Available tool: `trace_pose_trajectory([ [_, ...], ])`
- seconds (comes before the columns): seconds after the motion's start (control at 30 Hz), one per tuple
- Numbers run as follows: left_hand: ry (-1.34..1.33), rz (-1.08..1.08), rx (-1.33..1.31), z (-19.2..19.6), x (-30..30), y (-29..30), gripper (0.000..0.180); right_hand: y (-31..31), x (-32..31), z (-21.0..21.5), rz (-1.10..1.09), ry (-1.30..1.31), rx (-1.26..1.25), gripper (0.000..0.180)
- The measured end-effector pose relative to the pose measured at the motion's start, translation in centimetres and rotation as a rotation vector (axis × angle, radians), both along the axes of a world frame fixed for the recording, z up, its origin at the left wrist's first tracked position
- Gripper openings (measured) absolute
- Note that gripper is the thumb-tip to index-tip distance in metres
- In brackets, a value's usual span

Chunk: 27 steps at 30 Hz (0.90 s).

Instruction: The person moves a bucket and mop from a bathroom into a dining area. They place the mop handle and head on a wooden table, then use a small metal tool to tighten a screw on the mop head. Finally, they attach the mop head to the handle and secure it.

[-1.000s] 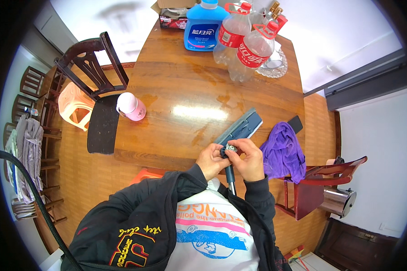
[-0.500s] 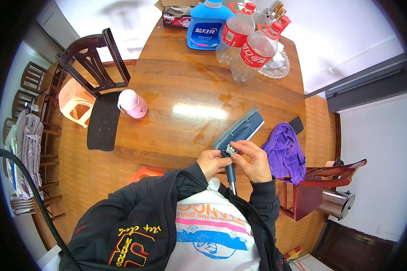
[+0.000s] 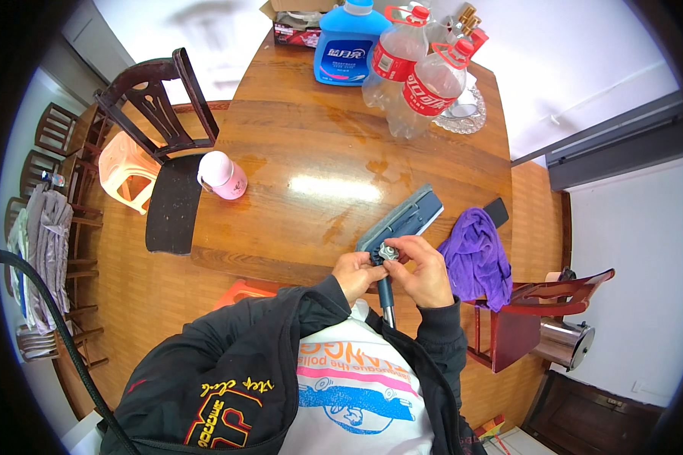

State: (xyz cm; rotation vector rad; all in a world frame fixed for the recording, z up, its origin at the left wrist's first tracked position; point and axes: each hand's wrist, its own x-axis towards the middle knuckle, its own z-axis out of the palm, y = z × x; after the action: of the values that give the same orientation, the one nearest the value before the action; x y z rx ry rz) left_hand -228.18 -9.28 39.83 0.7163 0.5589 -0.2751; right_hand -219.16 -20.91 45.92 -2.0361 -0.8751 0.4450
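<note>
A flat mop or window squeegee with a blue-grey rectangular head rests at the table's near edge, its metal pole coming back toward my body. My left hand grips it around the neck, fingers closed just below the head. Between the thumb and fingers of my right hand is pinched a small ridged, silvery-green round piece, right at the mop's joint. Whether that piece is attached to the mop I cannot make out. A crumpled purple towel hangs over the table edge beside my right hand.
On the wooden table stand a pink flask, a blue detergent jug, two large plastic bottles and a glass dish. A dark phone-like slab lies behind the towel. Chairs flank both sides: black, red.
Both hands stay at the mop's joint. My right fingers have shifted slightly around the small round piece; the mop has barely moved.
</note>
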Motion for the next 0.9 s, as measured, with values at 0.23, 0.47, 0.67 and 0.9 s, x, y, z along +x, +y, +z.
trace_pose_trajectory([
  [0.23, 0.023, 0.016, 0.032, 0.1, 0.2, -0.3, 0.009, 0.1, 0.4, 0.2, 0.022, 0.043, 0.012, 0.026],
  [0.47, 0.011, 0.041, 0.029, 0.3, 0.1, -0.5, 0.012, 0.1, 0.6, -0.3, 0.061, -0.093, -0.103, 0.026],
  [0.67, -0.012, 0.000, 0.114, -0.5, -0.1, -0.3, 0.012, 0.9, 0.2, 0.2, -0.037, -0.020, -0.255, 0.033],
  [0.9, -0.018, 0.034, 0.059, -0.4, 0.1, -0.4, 0.013, 0.0, 0.8, 0.2, 0.030, 0.131, -0.163, 0.031],
])
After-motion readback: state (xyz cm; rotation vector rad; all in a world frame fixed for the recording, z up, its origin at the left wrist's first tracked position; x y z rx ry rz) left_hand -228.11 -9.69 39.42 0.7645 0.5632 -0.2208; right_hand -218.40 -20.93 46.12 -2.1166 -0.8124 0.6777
